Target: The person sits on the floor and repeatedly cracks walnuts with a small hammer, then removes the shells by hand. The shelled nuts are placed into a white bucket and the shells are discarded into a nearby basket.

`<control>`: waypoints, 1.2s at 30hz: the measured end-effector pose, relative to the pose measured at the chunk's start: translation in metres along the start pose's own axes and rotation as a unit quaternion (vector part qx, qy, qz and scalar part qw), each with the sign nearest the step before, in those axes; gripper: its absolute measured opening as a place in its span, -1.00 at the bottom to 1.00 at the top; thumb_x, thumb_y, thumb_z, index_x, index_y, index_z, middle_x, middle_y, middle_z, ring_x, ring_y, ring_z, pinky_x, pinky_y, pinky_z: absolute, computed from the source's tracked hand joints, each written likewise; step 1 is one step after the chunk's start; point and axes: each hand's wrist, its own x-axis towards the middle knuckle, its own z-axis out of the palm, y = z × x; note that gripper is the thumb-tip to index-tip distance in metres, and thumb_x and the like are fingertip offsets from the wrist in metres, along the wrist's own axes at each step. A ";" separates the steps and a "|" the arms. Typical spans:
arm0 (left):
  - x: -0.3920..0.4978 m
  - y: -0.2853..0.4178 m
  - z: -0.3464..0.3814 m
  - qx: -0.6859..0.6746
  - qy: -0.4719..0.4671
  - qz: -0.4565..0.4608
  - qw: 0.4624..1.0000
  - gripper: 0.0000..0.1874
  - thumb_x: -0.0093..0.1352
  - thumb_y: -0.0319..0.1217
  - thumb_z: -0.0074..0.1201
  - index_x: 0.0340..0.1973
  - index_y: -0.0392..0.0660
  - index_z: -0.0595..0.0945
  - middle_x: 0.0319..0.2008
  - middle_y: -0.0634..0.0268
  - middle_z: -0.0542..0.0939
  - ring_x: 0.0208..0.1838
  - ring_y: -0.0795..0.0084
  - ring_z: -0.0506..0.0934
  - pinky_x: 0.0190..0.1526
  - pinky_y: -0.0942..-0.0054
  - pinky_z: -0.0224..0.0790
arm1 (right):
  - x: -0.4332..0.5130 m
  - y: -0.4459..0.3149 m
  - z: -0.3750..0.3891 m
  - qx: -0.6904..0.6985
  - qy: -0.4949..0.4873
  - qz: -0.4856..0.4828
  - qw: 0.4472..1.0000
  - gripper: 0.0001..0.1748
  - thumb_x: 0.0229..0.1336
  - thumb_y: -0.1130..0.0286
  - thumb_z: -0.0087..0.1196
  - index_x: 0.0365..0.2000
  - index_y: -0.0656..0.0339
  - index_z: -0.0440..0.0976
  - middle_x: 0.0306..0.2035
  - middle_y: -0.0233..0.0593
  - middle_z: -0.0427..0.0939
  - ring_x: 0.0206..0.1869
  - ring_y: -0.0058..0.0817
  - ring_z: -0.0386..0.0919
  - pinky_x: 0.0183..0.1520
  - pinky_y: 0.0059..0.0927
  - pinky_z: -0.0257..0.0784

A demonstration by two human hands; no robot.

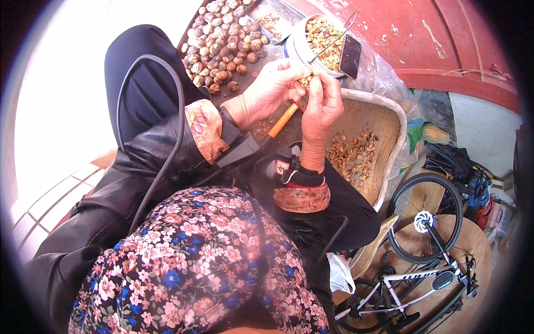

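My left hand (271, 89) and my right hand (323, 100) meet in front of me, both gripping a piece of cracked walnut (305, 80) between thumbs and fingertips. Just beyond them stands a white bucket (290, 48) filled with walnut kernels (323, 39). Whole walnuts (225, 41) lie heaped on a dark surface beyond my left hand. Below the hands rests a tool with an orange-brown wooden handle (283, 121); its other end is hidden. To the right, a large basin (394, 112) holds broken walnut shells (354, 152).
A smartphone (350, 56) lies against the bucket's right rim, beside clear plastic bags (381, 73). A metal dustpan-like tray (277, 18) with fragments sits behind. A bicycle (423, 275) and a squash (436, 133) are at the right. A dark cable (181, 92) loops over my left arm.
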 end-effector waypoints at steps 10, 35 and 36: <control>0.001 0.004 0.001 -0.037 -0.035 -0.014 0.999 -0.88 0.31 -0.44 0.00 -0.27 -0.17 0.48 -0.33 0.34 0.51 -0.29 0.58 0.48 -0.28 0.61 0.40 | 0.005 -0.003 -0.008 0.024 -0.004 0.021 0.999 -0.84 0.02 0.55 0.05 -0.31 0.32 0.42 -0.30 -0.27 0.47 -0.32 -0.59 0.45 -0.24 -0.56 0.39; 0.002 -0.005 0.003 -0.028 0.018 0.032 0.999 -0.86 0.30 -0.56 -0.02 -0.22 -0.23 0.47 -0.26 0.27 0.51 -0.15 0.47 0.49 -0.06 0.48 0.40 | 0.001 -0.008 0.006 -0.139 0.085 0.024 0.986 -0.74 -0.20 0.61 0.16 -0.41 0.27 0.37 -0.45 -0.31 0.48 -0.53 -0.57 0.48 -0.49 -0.57 0.41; 0.002 -0.004 0.003 -0.026 0.022 0.032 0.999 -0.84 0.30 -0.56 -0.02 -0.20 -0.23 0.47 -0.26 0.27 0.51 -0.15 0.47 0.49 -0.06 0.48 0.40 | 0.002 -0.008 0.006 -0.136 0.084 0.027 0.987 -0.75 -0.20 0.61 0.16 -0.41 0.27 0.37 -0.44 -0.30 0.48 -0.53 -0.56 0.49 -0.49 -0.57 0.41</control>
